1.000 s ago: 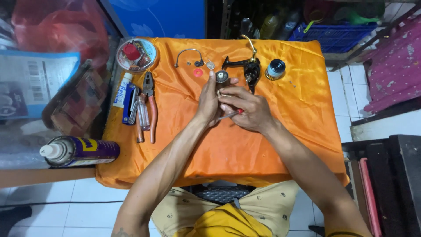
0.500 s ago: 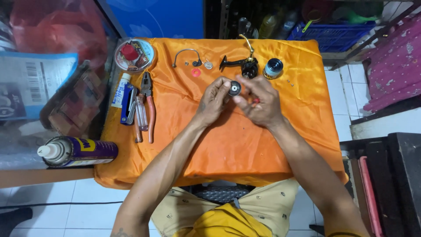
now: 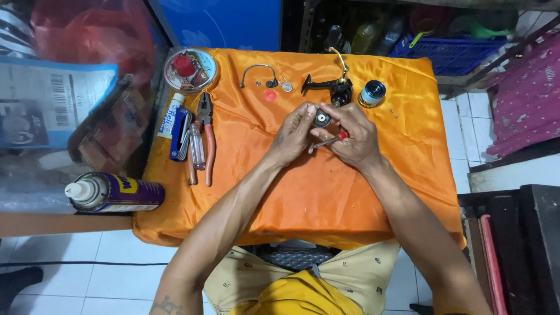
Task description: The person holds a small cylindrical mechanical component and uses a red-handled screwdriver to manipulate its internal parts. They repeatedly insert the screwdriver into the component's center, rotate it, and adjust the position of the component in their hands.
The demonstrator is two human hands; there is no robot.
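My left hand [image 3: 291, 135] and my right hand [image 3: 353, 135] meet over the middle of an orange cloth [image 3: 303, 192]. Together they hold a small round black and silver part [image 3: 321, 118] between the fingertips. My right hand also grips a small screwdriver with a red handle [image 3: 331, 140], its shaft pointing left under the part. Just beyond the hands lie a black fishing reel body with a gold handle [image 3: 333, 87], a spool [image 3: 372, 93], a bent wire bail [image 3: 256, 73], a red washer [image 3: 269, 95] and a small silver piece [image 3: 286, 87].
At the cloth's left lie pliers with orange grips [image 3: 206, 137], a blue tool [image 3: 179, 134] and a white tube [image 3: 170, 108]. A round tin with a red knob [image 3: 189, 69] sits at the far left corner. A spray can [image 3: 114, 192] lies off the cloth. A blue crate [image 3: 449, 52] stands behind.
Both hands have stayed over the cloth's middle with the round part. The part has been turned between the fingers, and the screwdriver now lies under it.
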